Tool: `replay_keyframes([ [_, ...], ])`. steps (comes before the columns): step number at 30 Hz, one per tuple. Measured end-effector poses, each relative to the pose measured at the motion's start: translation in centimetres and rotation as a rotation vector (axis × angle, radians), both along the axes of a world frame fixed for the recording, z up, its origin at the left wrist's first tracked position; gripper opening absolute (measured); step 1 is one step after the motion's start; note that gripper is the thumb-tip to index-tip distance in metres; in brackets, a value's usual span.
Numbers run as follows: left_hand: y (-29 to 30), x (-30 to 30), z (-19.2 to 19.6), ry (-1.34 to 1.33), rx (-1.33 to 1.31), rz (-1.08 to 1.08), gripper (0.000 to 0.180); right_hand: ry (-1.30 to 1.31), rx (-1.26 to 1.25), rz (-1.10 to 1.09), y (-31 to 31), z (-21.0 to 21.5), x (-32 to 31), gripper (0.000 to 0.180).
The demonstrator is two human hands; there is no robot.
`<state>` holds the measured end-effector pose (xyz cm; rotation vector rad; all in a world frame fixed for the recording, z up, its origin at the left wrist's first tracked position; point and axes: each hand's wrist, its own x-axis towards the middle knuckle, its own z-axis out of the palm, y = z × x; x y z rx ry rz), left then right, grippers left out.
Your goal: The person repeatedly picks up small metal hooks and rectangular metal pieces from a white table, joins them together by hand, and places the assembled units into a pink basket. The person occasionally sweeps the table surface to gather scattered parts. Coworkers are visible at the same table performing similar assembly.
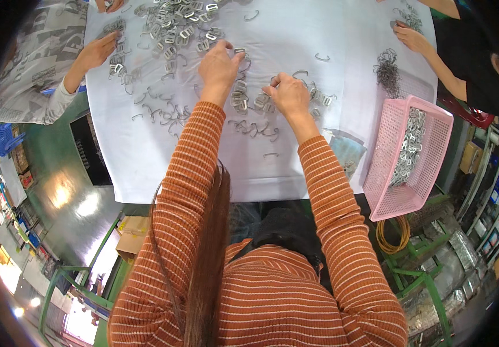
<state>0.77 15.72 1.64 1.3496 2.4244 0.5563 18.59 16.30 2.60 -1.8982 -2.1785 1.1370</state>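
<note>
My left hand (218, 68) reaches to the near edge of a large heap of metal buckles (174, 26). Its thumb and forefinger look apart, with a loose buckle (239, 51) beside the thumb tip. Further right, my right hand (291, 97) is closed in a pinch over the white table; what lies between its fingertips is too small to make out. Between the hands sits a small group of buckles (239, 97), with more buckles (264, 103) just under the right fingertips. Thin curved wire hooks (255, 128) lie scattered on the near side.
A pink mesh basket (385, 168) holding metal buckles stands at the table's right edge. Close by are a dark wire-hook pile (387, 72) and a clear plastic bag (346, 151). Other people's hands (96, 53) work at the left and the right (414, 39).
</note>
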Motion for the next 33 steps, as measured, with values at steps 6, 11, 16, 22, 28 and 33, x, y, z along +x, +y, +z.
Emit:
replay_keyframes([
  [6,0.6,-2.5,0.7,-0.471,-0.099,-0.078,0.030,0.858,-0.688,-0.343,-0.1,2.5,4.9,0.015],
  [11,-1.0,-2.1,3.7,-0.907,-0.023,-0.037,0.024,0.444,-0.343,-0.101,-0.6,1.4,3.1,0.025],
  [16,-2.2,-2.9,4.0,-0.987,0.023,-0.008,0.025,-0.055,-0.048,0.207,-1.6,1.3,-0.9,0.023],
  [22,-4.8,-4.2,3.6,-0.733,0.104,0.067,0.030,0.913,-0.753,-0.295,-1.5,2.7,6.0,0.022],
  [28,-5.2,-2.8,3.6,-0.898,-0.109,-0.009,0.031,0.106,-0.109,-0.067,-4.0,1.1,3.7,0.021],
  [33,-4.9,-2.1,4.4,-1.145,-0.136,-0.081,0.026,0.167,-0.117,0.002,-5.9,0.8,3.0,0.022],
])
